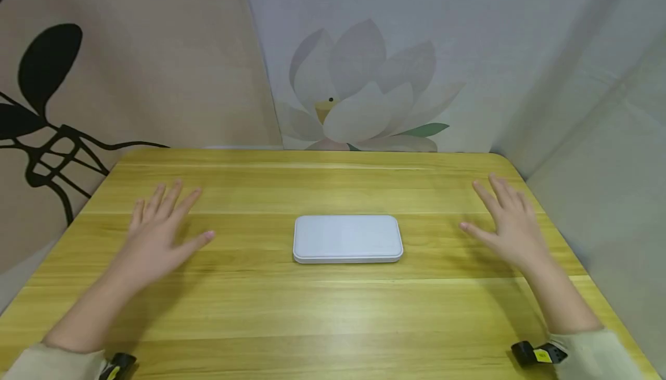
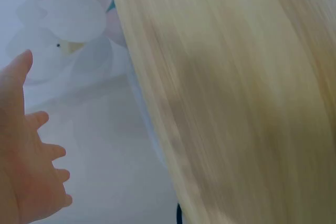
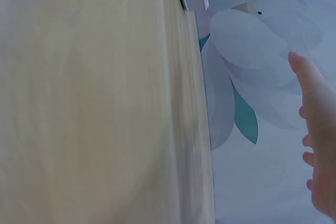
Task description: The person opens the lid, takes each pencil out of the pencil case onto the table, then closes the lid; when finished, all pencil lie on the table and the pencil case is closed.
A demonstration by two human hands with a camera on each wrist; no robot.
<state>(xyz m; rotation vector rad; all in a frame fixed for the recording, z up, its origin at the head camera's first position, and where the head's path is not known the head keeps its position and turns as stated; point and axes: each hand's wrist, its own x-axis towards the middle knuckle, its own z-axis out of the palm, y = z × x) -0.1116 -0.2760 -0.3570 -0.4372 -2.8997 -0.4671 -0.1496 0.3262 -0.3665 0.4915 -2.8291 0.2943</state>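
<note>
Sleeves (image 1: 595, 357) lead to 2 outspread hands (image 1: 160, 232) (image 1: 510, 227) above a wooden table (image 1: 343, 316) before lotus-printed cloth (image 1: 364, 85).

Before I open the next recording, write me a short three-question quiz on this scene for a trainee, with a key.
1. What lies on the table between the left hand and the right hand?
2. True or false: both hands are clenched into fists.
3. What is pictured on the backdrop straight behind the table?
A) a bicycle
B) a large pale flower
C) a teapot

Key:
1. A white case
2. False
3. B
</note>
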